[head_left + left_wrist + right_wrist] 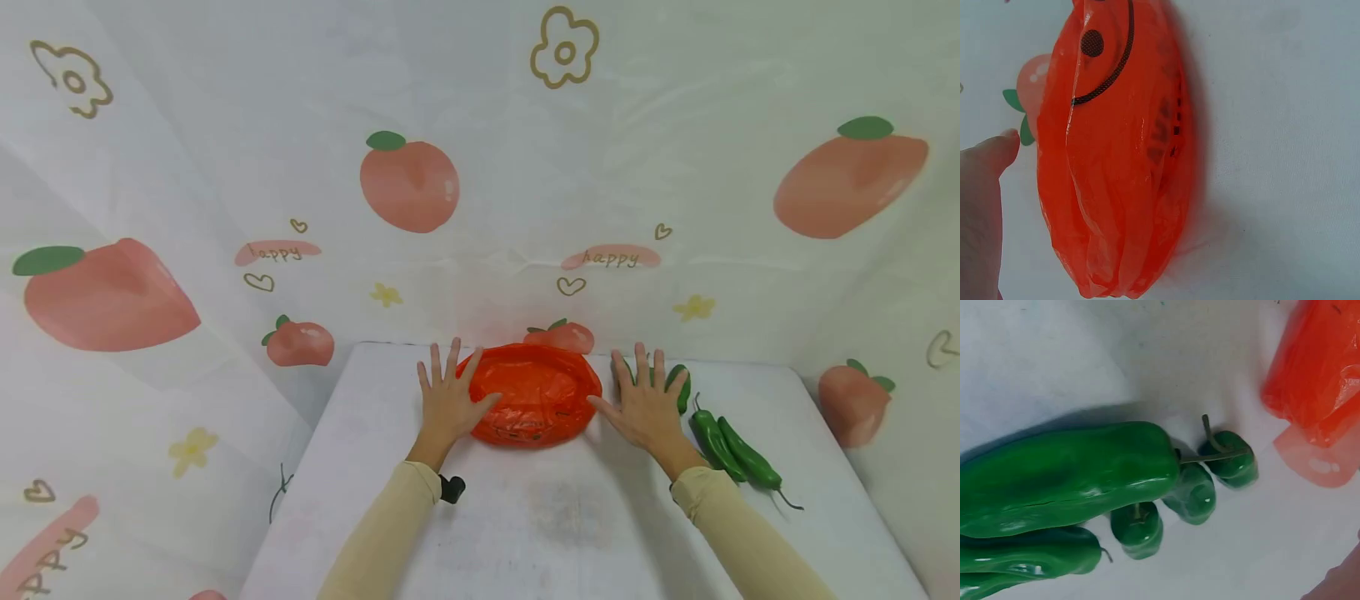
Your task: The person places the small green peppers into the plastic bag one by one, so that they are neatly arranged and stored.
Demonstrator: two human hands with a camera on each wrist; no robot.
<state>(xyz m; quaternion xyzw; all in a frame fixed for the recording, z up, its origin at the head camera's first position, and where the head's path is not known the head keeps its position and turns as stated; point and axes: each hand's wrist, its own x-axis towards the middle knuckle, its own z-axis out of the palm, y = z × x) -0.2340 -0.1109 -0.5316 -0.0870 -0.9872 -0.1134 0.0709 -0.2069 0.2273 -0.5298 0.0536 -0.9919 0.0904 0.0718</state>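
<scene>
A red plastic bag [536, 392] sits puffed up on the white table, with a dark printed smile and lettering showing in the left wrist view. My left hand [447, 406] hovers by the bag's left side, its fingers spread, the thumb [988, 159] apart from the bag in the left wrist view. On the other side of the bag, my right hand [651, 410] is spread above several green chili peppers [1066, 478] and holds nothing. Part of those peppers is hidden behind the right hand in the head view.
Two long green peppers [752, 458] lie to the right of my right wrist. White cloth printed with peaches [410, 187] hangs behind and beside the table [517, 533]. A thin dark stem [280, 492] shows at the table's left edge.
</scene>
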